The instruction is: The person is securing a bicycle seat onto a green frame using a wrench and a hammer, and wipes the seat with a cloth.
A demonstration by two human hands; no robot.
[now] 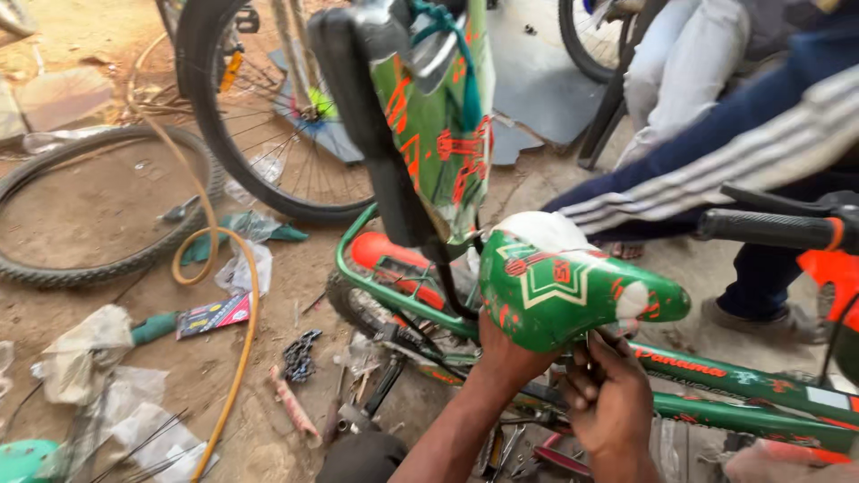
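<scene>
**Two hands under a green bicycle saddle**

Head view: left hand [508, 356] pressed up against the underside of the green saddle [573, 288], palm cupping its rear; fingers hidden behind the shell, so grip impossible to judge. Right hand [610, 402] just beside it, below the saddle nose, fingers curled tight around something thin at the seat clamp; object itself too small and shadowed to make out. Saddle sitting above the green bicycle frame [743, 385], whose top tube runs to the right edge and is cut off there. Black handlebar grip [769, 229] at far right, partly out of frame. On the dirt floor to the left: loose tyre [89, 268], yellow hose [242, 340], short chain [301, 354], crumpled plastic bags [85, 353]. Another person's striped sleeve [734, 152] crossing the upper right, hand unseen.
</scene>
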